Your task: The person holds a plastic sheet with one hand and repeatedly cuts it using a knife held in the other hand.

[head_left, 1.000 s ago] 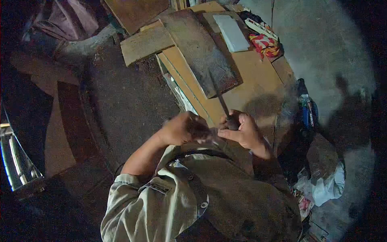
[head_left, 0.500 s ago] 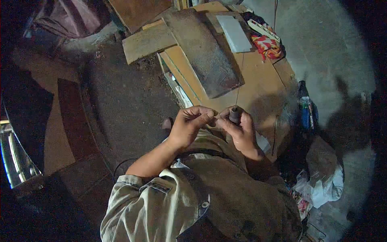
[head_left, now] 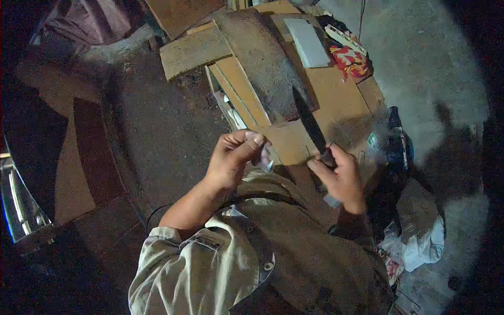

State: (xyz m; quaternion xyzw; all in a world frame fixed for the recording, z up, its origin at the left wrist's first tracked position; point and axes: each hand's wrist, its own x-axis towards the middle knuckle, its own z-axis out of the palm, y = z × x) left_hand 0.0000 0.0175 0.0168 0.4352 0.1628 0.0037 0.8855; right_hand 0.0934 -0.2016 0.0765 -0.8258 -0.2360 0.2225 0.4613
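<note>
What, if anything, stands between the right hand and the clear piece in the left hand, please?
Nothing visible does; a gap separates the right hand, holding a dark-bladed tool, from the clear piece in the left hand.

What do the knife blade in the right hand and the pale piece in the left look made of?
Knife blade: probably metal, dark and dull, judging by its thin, tapering shape.
Pale piece: likely thin plastic with a glossy finish, since it looks partly see-through and catches light; film or bag, unclear.

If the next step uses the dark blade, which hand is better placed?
Probably the right hand: it grips the handle of the dark blade, which points forward, while the left hand pinches a clear piece.
</note>
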